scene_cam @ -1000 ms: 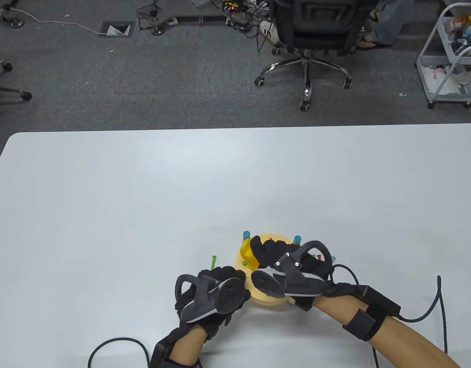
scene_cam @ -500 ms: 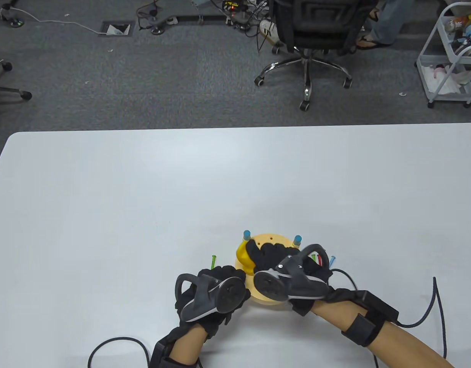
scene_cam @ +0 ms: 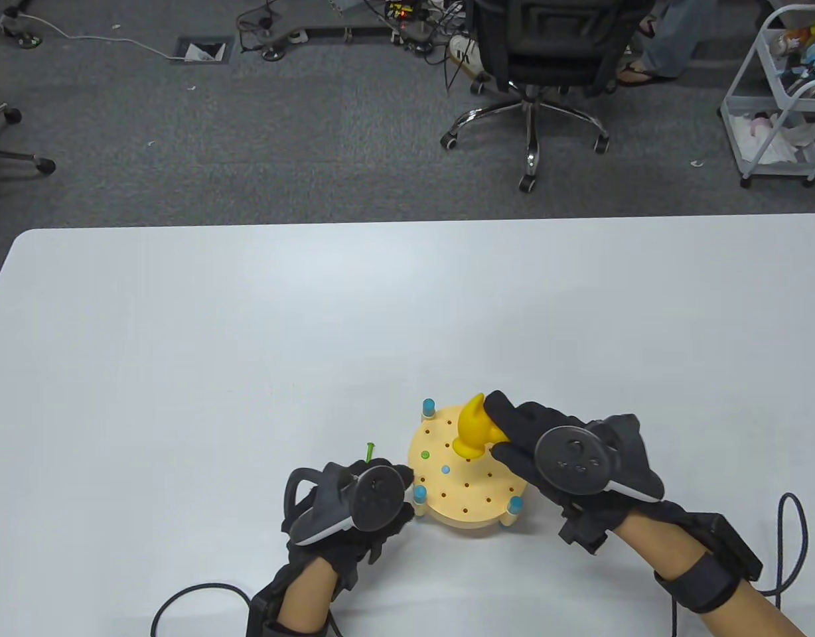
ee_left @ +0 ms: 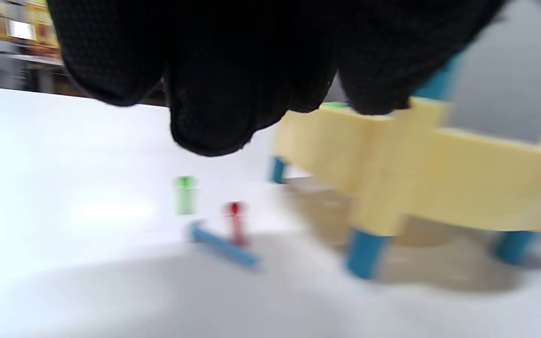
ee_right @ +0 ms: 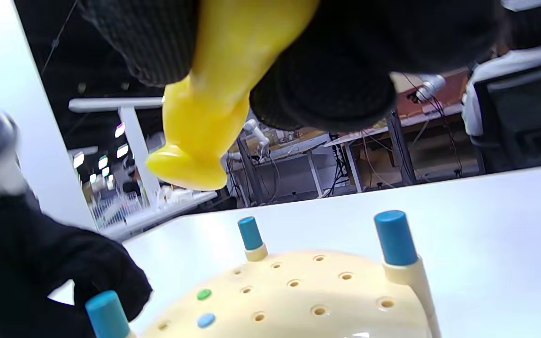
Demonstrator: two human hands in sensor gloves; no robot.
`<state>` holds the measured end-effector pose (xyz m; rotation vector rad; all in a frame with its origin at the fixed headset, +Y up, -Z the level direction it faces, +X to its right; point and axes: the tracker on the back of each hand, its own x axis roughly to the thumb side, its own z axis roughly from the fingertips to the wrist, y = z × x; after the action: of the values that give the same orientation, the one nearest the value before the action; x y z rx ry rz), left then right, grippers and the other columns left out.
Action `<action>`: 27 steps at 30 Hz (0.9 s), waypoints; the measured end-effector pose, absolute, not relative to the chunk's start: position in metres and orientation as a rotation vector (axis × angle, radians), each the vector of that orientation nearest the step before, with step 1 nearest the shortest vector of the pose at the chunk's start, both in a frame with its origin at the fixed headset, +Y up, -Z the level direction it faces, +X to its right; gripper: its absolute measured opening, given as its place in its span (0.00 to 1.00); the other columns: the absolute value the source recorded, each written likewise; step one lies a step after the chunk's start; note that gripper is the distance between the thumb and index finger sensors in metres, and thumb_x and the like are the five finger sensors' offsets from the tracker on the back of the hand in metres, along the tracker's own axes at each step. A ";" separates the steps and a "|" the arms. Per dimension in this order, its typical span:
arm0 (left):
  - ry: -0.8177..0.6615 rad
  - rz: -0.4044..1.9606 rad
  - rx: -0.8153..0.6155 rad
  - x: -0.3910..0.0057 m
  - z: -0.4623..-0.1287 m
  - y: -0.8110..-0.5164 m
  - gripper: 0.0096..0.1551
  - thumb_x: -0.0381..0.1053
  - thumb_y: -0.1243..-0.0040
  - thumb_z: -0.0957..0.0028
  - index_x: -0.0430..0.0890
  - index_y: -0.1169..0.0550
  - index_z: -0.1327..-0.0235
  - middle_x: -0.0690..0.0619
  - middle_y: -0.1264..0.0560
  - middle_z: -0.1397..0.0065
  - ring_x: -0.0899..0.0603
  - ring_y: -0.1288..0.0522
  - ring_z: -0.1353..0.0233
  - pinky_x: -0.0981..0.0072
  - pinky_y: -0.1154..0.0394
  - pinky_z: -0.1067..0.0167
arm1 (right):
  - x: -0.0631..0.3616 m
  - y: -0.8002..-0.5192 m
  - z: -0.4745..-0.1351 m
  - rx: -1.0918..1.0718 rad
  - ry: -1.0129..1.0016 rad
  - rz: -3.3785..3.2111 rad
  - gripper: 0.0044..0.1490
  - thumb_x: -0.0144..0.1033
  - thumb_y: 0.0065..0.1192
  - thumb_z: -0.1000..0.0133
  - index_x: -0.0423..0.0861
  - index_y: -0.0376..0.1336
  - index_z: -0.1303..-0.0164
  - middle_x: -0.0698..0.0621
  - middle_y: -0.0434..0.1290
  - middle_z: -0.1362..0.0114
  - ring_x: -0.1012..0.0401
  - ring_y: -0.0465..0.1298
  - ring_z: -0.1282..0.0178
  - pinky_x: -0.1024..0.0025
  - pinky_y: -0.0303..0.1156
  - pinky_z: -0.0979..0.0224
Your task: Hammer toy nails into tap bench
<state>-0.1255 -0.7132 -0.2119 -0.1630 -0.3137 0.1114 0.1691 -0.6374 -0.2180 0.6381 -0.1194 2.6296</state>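
left wrist view: blurred; left hand point(ee_left: 233, 70) hides bench point(ee_left: 421, 183) top.

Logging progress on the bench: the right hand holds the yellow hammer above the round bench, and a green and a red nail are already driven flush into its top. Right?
Not quite. The two nails flush in the tap bench are the green nail and a blue nail, not a red one, as the table view and right wrist view show. The right hand does hold the yellow hammer above it.

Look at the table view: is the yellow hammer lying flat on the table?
No: the right hand holds the hammer raised over the peg bench.
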 end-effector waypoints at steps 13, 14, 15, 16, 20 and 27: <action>-0.263 -0.081 -0.287 -0.125 -0.236 -0.768 0.32 0.50 0.31 0.60 0.59 0.27 0.39 0.44 0.28 0.33 0.44 0.25 0.41 0.47 0.29 0.39 | 0.244 -0.674 -0.225 0.445 -0.270 2.514 0.40 0.49 0.55 0.47 0.46 0.58 0.24 0.43 0.75 0.38 0.57 0.80 0.59 0.69 0.80 0.59; -0.265 -0.070 -0.282 -0.126 -0.236 -0.768 0.32 0.50 0.30 0.61 0.59 0.27 0.40 0.44 0.27 0.33 0.44 0.24 0.42 0.47 0.28 0.39 | 0.248 -0.676 -0.226 0.434 -0.270 2.502 0.40 0.49 0.55 0.48 0.46 0.58 0.24 0.43 0.75 0.38 0.57 0.80 0.59 0.69 0.80 0.59; -0.265 -0.063 -0.286 -0.127 -0.236 -0.769 0.31 0.50 0.30 0.61 0.59 0.26 0.41 0.45 0.27 0.34 0.44 0.24 0.42 0.47 0.28 0.39 | 0.255 -0.680 -0.227 0.418 -0.267 2.483 0.40 0.49 0.55 0.48 0.46 0.58 0.24 0.43 0.75 0.38 0.57 0.80 0.59 0.69 0.80 0.59; -0.270 -0.055 -0.290 -0.128 -0.236 -0.769 0.30 0.50 0.30 0.60 0.60 0.26 0.42 0.46 0.27 0.34 0.45 0.24 0.43 0.47 0.28 0.39 | 0.261 -0.684 -0.228 0.399 -0.267 2.462 0.40 0.49 0.55 0.47 0.46 0.58 0.24 0.43 0.75 0.38 0.57 0.80 0.59 0.69 0.80 0.59; -0.282 -0.041 -0.273 -0.129 -0.237 -0.770 0.25 0.50 0.30 0.62 0.60 0.22 0.49 0.48 0.24 0.39 0.46 0.22 0.47 0.48 0.27 0.41 | 0.286 -0.702 -0.230 0.338 -0.264 2.395 0.40 0.49 0.55 0.47 0.45 0.58 0.25 0.42 0.75 0.39 0.57 0.80 0.59 0.69 0.79 0.60; -0.307 -0.106 -0.274 -0.124 -0.235 -0.770 0.23 0.50 0.33 0.60 0.54 0.22 0.49 0.46 0.22 0.42 0.45 0.20 0.50 0.46 0.26 0.42 | 0.309 -0.707 -0.232 0.251 -0.266 2.350 0.40 0.49 0.54 0.47 0.45 0.58 0.25 0.42 0.75 0.39 0.57 0.80 0.59 0.69 0.79 0.59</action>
<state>-0.1236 -0.7702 -0.2345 -0.2741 -0.3070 -0.1062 0.3088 -0.7066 -0.2321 0.2508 -0.2659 2.3504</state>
